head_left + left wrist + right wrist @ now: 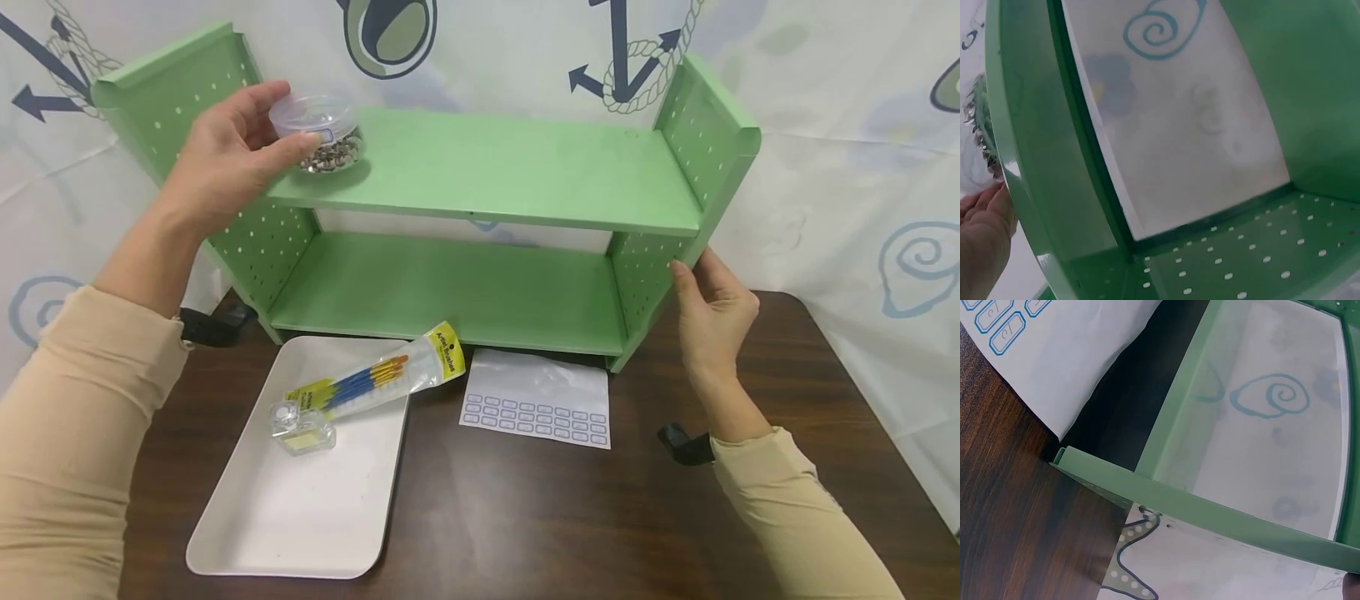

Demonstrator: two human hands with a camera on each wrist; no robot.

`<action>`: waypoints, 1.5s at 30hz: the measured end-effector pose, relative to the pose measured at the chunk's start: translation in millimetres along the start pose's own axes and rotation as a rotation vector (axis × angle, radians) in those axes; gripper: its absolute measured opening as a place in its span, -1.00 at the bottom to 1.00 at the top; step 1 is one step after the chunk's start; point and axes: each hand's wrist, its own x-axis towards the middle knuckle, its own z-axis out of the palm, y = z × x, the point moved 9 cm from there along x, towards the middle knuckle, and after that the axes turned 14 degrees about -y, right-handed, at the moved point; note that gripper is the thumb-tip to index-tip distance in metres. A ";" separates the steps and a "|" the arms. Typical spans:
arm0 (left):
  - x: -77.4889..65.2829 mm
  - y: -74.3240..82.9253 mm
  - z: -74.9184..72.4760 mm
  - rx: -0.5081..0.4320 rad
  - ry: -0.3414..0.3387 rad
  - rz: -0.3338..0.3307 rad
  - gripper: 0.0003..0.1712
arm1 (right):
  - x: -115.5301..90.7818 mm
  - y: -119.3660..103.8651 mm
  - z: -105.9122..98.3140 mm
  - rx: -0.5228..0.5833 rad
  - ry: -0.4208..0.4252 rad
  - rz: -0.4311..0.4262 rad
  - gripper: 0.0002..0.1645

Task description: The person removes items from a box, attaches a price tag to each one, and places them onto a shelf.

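Note:
My left hand (236, 154) grips a round clear plastic jar (318, 121) of small metallic pieces at the left end of the top shelf. A small label is on the jar's side, by my thumb. The green two-tier shelf (517, 167) has dotted perforated side panels and stands at the back of the table. At its right side panel, my right hand (716, 317) holds the panel's front edge, thumb in front and the other fingers partly hidden behind. In the left wrist view, the jar (982, 131) and fingers show at the left edge, beyond the green board.
A white tray (300, 517) lies at front left, holding a small clear glass bottle (302, 429) and a bag of artist brushes (382, 371) that overhangs its right rim. A sheet of labels (536, 400) lies on the dark wooden table (540, 517). A patterned cloth (825, 192) hangs behind.

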 end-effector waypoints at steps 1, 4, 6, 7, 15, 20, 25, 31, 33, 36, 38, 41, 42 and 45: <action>0.8 -2.2 -0.8 0.008 -0.015 -0.010 -0.12 | 0.0 0.0 -0.1 -0.004 -0.001 -0.001 -0.60; 4.0 -7.4 -1.2 0.030 -0.063 -0.031 -0.11 | -0.1 1.6 -0.9 0.016 0.009 0.005 -0.60; 5.4 -10.6 -0.9 0.048 -0.094 -0.050 -0.10 | -0.1 2.5 -0.9 0.028 0.011 0.009 -0.59; 5.9 -12.2 -0.8 0.058 -0.107 -0.060 -0.10 | -0.1 3.3 -1.0 0.036 0.013 0.013 -0.59; 9.2 -18.9 -1.4 0.110 -0.160 -0.092 -0.09 | 1.3 3.2 -1.4 0.020 0.008 0.010 -0.59; 9.8 -19.8 -1.0 0.100 -0.210 -0.121 -0.08 | 2.5 0.2 0.2 0.020 -0.012 -0.012 -0.59; 11.4 -20.1 -0.3 0.104 -0.234 -0.128 -0.08 | 3.0 0.2 0.6 0.046 -0.016 0.004 -0.59; 13.2 -20.2 -0.4 0.112 -0.256 -0.130 -0.07 | 3.0 1.2 -0.4 0.065 -0.007 0.007 -0.59; 13.7 -20.6 -0.5 0.113 -0.259 -0.133 -0.07 | 3.0 1.5 -1.0 0.075 -0.001 0.010 -0.59; 14.6 -21.3 -1.3 0.123 -0.264 -0.141 -0.06 | 3.2 1.1 -1.4 0.077 0.005 0.011 -0.59; 15.4 -21.8 -1.8 0.134 -0.267 -0.143 -0.06 | 3.3 0.3 -1.3 0.065 0.002 0.007 -0.59; 16.4 -22.8 -2.6 0.144 -0.273 -0.143 -0.07 | 3.5 -0.3 -0.7 0.055 -0.005 -0.007 -0.58; 16.6 -23.3 -2.7 0.144 -0.276 -0.144 -0.07 | 3.5 -0.1 -0.5 0.060 -0.006 -0.009 -0.58; 17.2 -24.9 -2.9 0.140 -0.281 -0.146 -0.06 | 3.3 1.2 0.1 0.098 -0.004 -0.007 -0.58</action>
